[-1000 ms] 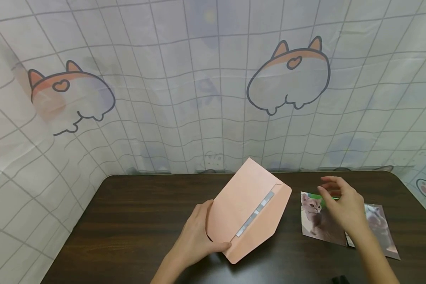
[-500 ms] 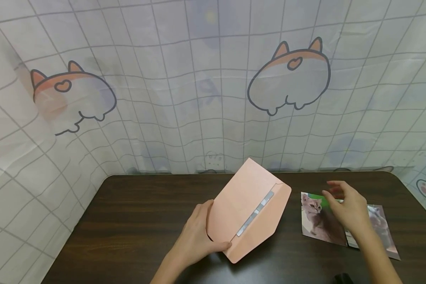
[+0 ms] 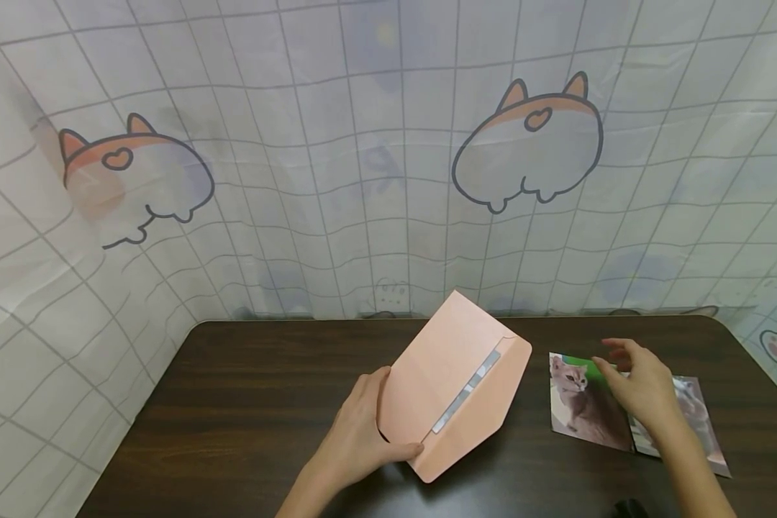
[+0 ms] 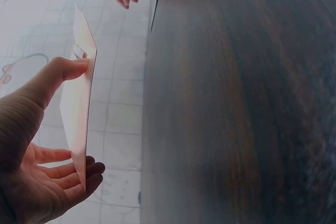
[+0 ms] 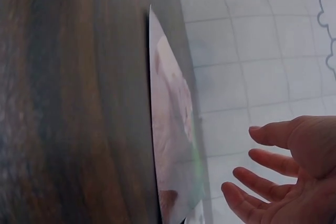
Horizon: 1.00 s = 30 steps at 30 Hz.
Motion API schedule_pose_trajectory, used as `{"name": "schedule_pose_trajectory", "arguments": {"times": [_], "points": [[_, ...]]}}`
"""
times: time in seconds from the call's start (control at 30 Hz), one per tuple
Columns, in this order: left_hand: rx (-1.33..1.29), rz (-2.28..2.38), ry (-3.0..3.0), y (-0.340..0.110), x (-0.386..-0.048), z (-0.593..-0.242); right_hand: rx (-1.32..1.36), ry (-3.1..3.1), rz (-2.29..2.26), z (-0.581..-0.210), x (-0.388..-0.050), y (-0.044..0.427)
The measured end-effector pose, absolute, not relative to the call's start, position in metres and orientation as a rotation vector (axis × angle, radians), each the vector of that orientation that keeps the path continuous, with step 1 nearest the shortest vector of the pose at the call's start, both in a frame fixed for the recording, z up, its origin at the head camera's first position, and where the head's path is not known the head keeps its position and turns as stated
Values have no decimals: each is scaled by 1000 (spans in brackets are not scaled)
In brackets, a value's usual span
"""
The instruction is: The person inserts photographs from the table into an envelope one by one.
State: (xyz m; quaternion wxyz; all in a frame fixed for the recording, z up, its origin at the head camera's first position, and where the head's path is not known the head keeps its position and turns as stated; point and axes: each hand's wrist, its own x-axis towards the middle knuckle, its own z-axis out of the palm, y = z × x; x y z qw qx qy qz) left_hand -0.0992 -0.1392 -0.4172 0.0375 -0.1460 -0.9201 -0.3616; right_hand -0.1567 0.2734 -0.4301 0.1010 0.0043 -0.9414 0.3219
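My left hand (image 3: 356,432) grips a pale pink envelope (image 3: 440,352) by its lower left corner, thumb on the front and fingers behind, as the left wrist view shows. The envelope is tilted above the table with its flap unfolded, and the edge of a greyish card (image 3: 466,392) shows in its opening. On the right, my right hand (image 3: 641,381) hovers over two photo cards with fingers loosely bent, holding nothing. One is a kitten photo (image 3: 579,406); the other, a greyish photo (image 3: 696,410), is partly hidden under the hand and forearm. In the right wrist view the fingers (image 5: 262,184) stand apart from the kitten photo.
A dark wooden table (image 3: 246,410) carries everything. Behind it hangs a white gridded curtain (image 3: 337,180) with cartoon animal prints. A small black object (image 3: 631,509) lies at the front edge of the view, cut off by the frame.
My right hand has drifted slightly right and down over the photos. My left hand and the envelope have hardly moved.
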Motion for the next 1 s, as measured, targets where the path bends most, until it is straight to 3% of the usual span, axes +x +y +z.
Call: {"name": "schedule_pose_trajectory", "arguments": {"times": [1.0], "points": [[-431,-1146,-2826,-139,-99,-418,-247,-2912,1149,-441,-164,300]]}}
